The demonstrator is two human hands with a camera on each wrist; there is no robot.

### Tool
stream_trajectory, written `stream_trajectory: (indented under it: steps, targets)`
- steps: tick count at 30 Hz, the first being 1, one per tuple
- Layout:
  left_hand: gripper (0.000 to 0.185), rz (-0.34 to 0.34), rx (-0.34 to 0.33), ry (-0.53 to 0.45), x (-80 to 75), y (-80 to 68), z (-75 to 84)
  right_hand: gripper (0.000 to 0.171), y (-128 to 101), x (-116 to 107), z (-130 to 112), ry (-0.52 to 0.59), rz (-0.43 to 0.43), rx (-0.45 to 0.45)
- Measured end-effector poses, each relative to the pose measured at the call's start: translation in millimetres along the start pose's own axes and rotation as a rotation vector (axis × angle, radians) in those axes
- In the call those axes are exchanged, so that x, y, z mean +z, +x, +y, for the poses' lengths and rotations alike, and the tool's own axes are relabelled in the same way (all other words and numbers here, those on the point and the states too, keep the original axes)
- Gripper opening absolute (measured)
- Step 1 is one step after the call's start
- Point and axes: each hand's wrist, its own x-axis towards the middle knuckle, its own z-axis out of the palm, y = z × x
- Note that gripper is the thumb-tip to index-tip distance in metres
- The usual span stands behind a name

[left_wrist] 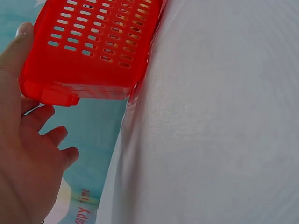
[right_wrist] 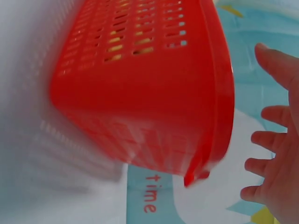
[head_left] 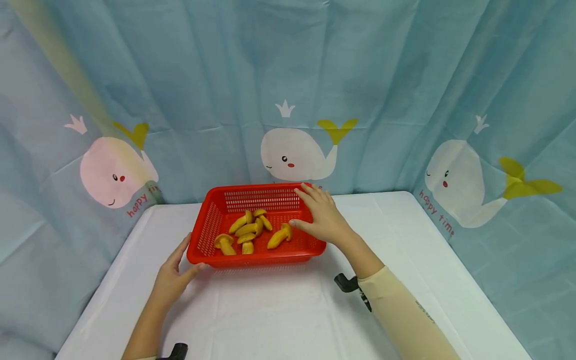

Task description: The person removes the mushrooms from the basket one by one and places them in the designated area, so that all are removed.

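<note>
At seven o'clock on the red basket, the left hand grips its corner; at three, the right hand hovers, fingers spread, yellow mushrooms lying inside at its nine. White tabletop stretches toward six, far edge at twelve.

We see blue curtain behind a white table, printed white whales, small crowns, red lettering.
</note>
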Motion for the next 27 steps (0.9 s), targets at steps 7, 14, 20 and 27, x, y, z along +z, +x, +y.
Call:
stream_trajectory:
  steps: [7,14,20,27]
  targets:
    - [0.086,0.006,-0.004,-0.005,1.9,-0.2,-2.4,0.087,11.2,9.0,-8.1,0.039,-0.021,0.024]
    - [0.085,0.019,-0.008,0.0,2.9,-1.0,-3.3,0.082,19.0,21.7,-13.5,0.11,-0.046,0.068]
    - [0.085,0.026,-0.006,0.017,2.7,-2.0,-2.6,0.079,23.6,31.6,-11.8,0.108,-0.074,0.084]
    - [0.086,0.029,-0.03,0.024,2.6,-2.1,-2.1,0.074,28.6,41.7,-9.5,0.142,-0.131,0.144]
